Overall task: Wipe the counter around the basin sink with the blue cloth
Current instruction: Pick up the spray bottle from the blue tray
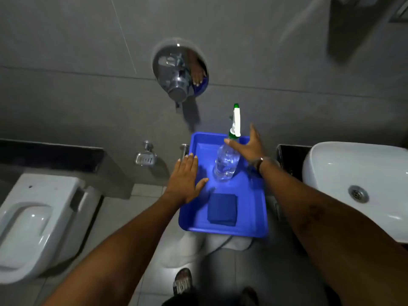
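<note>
A folded dark blue cloth lies in the near part of a bright blue plastic tray. A clear spray bottle with a white and green trigger head stands upright in the tray's far part. My left hand is spread flat over the tray's left rim, fingers apart, holding nothing. My right hand is open beside the bottle's neck, thumb close to it, not closed around it. The white basin sink sits at the right, with a dark counter showing behind its left edge.
A white toilet stands at the left below a dark ledge. On the grey tiled wall are a chrome dispenser, a wire soap holder and a chrome fitting. The tray rests on something white. My sandalled foot is on the tiled floor.
</note>
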`<state>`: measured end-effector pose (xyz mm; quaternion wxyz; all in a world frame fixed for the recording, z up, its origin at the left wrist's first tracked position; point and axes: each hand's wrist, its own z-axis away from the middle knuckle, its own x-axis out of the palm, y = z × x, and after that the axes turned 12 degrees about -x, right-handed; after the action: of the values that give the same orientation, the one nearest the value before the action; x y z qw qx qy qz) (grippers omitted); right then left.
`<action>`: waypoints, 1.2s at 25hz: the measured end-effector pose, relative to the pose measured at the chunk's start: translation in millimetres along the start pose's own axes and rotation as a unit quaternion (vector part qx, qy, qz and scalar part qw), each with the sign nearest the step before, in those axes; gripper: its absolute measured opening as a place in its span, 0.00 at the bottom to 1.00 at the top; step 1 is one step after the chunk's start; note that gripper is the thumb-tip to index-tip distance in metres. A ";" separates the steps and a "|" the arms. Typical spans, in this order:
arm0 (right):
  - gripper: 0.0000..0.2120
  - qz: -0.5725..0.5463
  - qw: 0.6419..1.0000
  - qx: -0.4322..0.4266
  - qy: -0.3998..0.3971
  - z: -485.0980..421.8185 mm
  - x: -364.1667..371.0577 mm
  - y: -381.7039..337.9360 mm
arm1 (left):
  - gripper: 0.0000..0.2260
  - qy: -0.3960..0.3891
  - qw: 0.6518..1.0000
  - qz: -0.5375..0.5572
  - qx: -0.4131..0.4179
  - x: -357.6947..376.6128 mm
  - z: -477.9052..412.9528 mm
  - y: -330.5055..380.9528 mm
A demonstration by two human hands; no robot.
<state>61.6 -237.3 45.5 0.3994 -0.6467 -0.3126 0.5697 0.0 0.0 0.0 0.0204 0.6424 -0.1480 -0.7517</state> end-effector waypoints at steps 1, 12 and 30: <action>0.55 -0.030 0.999 -0.017 0.009 -10.4 6.3 -6.6 | 0.35 0.006 1.000 -0.001 -0.001 5.2 -0.6 -1.5; 0.23 -0.065 0.980 -0.113 0.152 -11.1 35.6 -56.7 | 0.42 -0.074 0.997 0.020 0.015 40.4 20.8 -26.4; 0.11 0.122 0.977 0.156 -0.078 201.6 39.8 -1.9 | 0.67 -0.159 0.985 0.047 0.048 73.6 51.9 -37.9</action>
<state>-131.0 -169.8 21.4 0.3971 -0.5633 -0.1685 0.7046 -57.2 30.1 -73.3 0.0007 0.5071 -0.2156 -0.8345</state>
